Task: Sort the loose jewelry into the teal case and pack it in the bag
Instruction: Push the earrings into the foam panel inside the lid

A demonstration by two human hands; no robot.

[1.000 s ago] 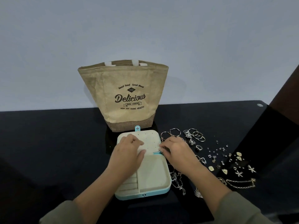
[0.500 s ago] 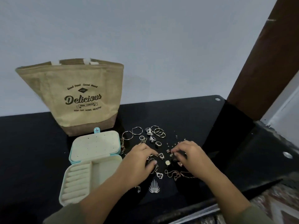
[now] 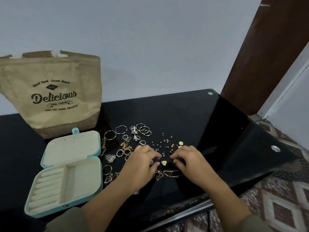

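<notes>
Update: both hands are off the case (image 3: 83,178) and over the loose jewelry. A second ago they were on the open lid, so the opening step looks done and picking starts now. Left hand (image 3: 143,163) and right hand (image 3: 189,160) are knuckles-up, fingers curled, tips down on the table (image 3: 217,131). Can't tell if either is pinching anything, the pieces are too small. Between the fingertips: a gold triangle charm (image 3: 164,163). Just under the wrists: a chain (image 3: 170,173). Beyond the fingers: studs (image 3: 163,143) and rings (image 3: 144,130). Case lies open left of the left hand, and its compartments look bare, so my read is nothing sorted yet. Bag (image 3: 50,96) stands upright beyond the case, far left of both hands.
</notes>
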